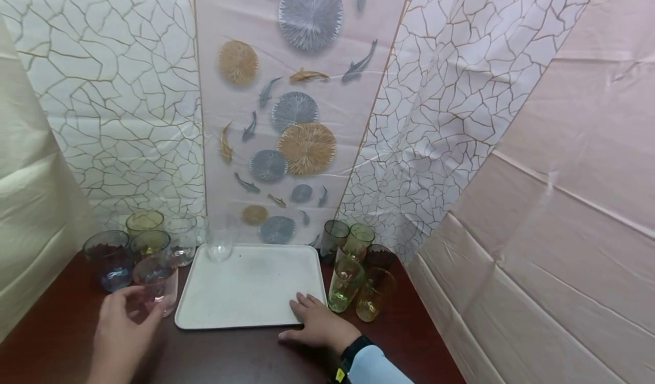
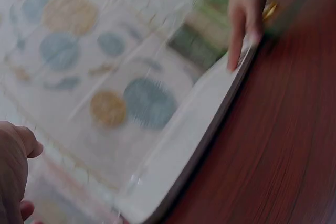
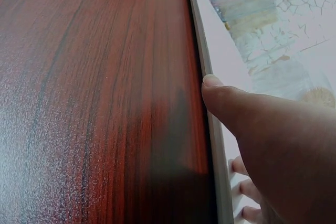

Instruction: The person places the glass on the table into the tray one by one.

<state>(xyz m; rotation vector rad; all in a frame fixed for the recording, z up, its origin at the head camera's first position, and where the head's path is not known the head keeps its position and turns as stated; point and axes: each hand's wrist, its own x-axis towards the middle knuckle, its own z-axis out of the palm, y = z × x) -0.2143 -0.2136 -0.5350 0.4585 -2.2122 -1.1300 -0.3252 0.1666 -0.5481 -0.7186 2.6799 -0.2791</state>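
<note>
At the left of the table, my left hand (image 1: 125, 321) is curved round the lower part of a pink-tinted glass (image 1: 156, 281), thumb in front and fingers on its left side. The left wrist view has part of that hand (image 2: 13, 169) at the edge, beside the blurred glass. My right hand (image 1: 322, 324) rests on the front right corner of the white tray (image 1: 248, 290). Up close in the right wrist view, its thumb (image 3: 231, 98) lies on the tray's front rim, with the fingers spread over the tray surface. A clear glass (image 1: 220, 247) stands at the tray's back left.
Left of the tray stand a blue glass (image 1: 108, 264), a yellow glass (image 1: 145, 221) and other tinted or clear ones. Green glasses (image 1: 345, 287) and an amber glass (image 1: 373, 298) are grouped on the right. Patterned cloth (image 1: 266, 116) hangs behind the dark red table (image 1: 220, 355).
</note>
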